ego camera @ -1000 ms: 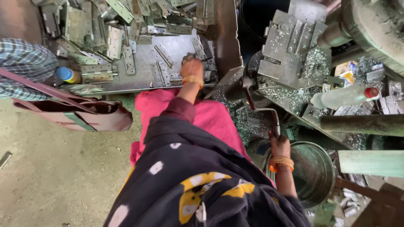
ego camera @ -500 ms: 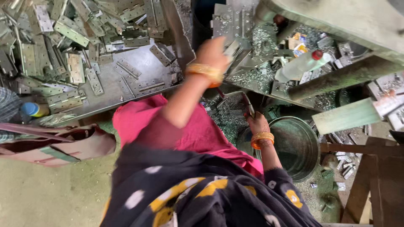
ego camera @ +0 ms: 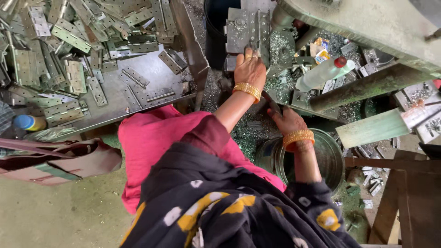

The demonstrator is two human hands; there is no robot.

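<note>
Left hand (ego camera: 249, 69) lay on the grey metal press block (ego camera: 243, 30), fingers spread flat against its lower edge; grip released, nothing visibly held. A gold bangle sat at that wrist. Right hand (ego camera: 285, 120) was lower and to the right, fingers clenched round a dark lever handle (ego camera: 272, 103) that slanted up toward the press. The press block stood just beyond the left hand, ringed by pale metal shavings (ego camera: 280, 50). A round metal bucket (ego camera: 331, 156) sat directly under the right forearm. A clear plastic bottle with a red cap (ego camera: 324, 72) lay tilted on the machine bed, to the right of the left hand. On the far left, a steel worktop (ego camera: 151, 80) carried a heap of flat hinge plates (ego camera: 69, 41), well apart from both hands. A brown bag (ego camera: 59, 160) rested on the floor below it.
</note>
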